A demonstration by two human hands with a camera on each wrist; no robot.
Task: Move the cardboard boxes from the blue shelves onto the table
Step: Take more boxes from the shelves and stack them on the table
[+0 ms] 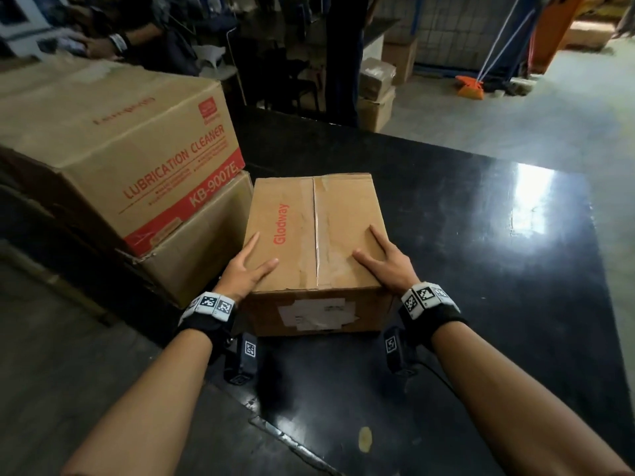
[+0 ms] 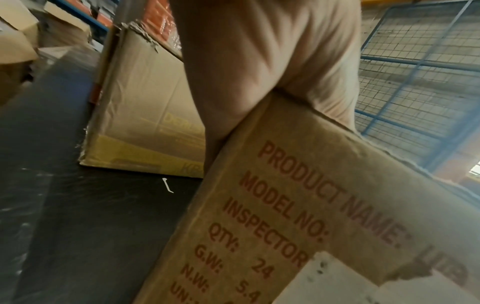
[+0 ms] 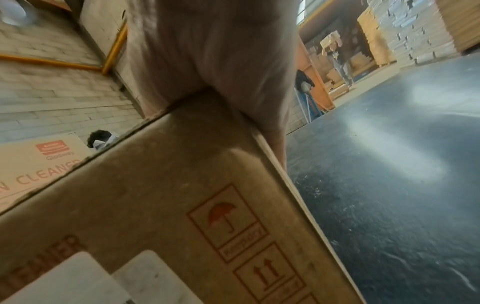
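Note:
A taped cardboard box (image 1: 316, 231) printed "Glodway" sits on the glossy black table (image 1: 481, 269). My left hand (image 1: 245, 269) lies on its near left corner, thumb on the top and straight fingers down the left side. My right hand (image 1: 381, 262) mirrors it on the near right corner. The left wrist view shows the left hand (image 2: 259, 61) pressed flat against the box (image 2: 298, 216), whose side carries printed product lines. The right wrist view has the right hand (image 3: 215, 61) flat on the box (image 3: 168, 195), beside its keep-dry symbols.
Just left of the box a large "Lubrication Cleaner" box (image 1: 113, 149) stands on top of another box (image 1: 192, 242). Another person's hands (image 1: 99, 46) work at the far left. Boxes (image 1: 378, 97) and an orange broom (image 1: 470, 87) stand on the floor beyond the table.

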